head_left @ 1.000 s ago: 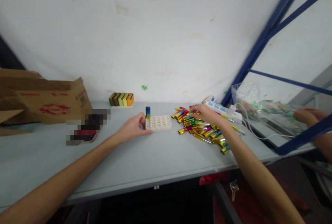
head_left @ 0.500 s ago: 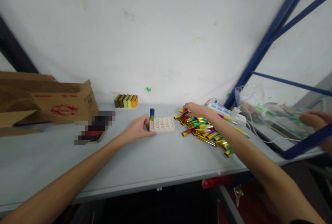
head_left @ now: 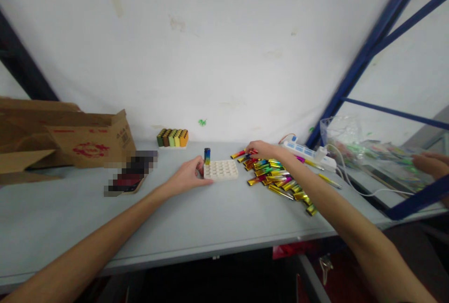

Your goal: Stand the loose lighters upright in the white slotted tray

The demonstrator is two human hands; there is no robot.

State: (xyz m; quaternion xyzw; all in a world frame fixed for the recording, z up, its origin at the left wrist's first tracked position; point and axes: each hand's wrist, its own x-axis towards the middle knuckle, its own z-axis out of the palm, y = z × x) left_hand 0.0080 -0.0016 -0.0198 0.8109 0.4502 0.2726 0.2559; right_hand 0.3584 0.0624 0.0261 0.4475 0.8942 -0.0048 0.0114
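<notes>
My left hand (head_left: pixel 189 173) is closed on the left end of a white tray (head_left: pixel 224 176) with rows of square holes, thumb along its front edge. One blue-and-gold lighter (head_left: pixel 207 155) stands upright in the tray's back left corner, just beside my fingers. The other holes I can see are bare. My right hand (head_left: pixel 261 148) reaches to the back left of a heap of shiny metallic lighters (head_left: pixel 277 176) in gold, red, green and purple. Its fingers are bent down and pinched at a red lighter (head_left: pixel 253 152); the fingertips are partly hidden.
A tray packed with upright lighters (head_left: pixel 173 138) stands by the wall. At left are an open cardboard box (head_left: pixel 91 141) and a blurred-out phone (head_left: pixel 131 174). A power strip (head_left: pixel 308 153) with a white cable lies right. Beyond the blue frame (head_left: pixel 354 74) another person's hand (head_left: pixel 430 165) is near plastic bags.
The view has shifted slightly. By my right fingers, a red and a blue lighter now stick out farther left from the heap. My left hand still holds the tray.
</notes>
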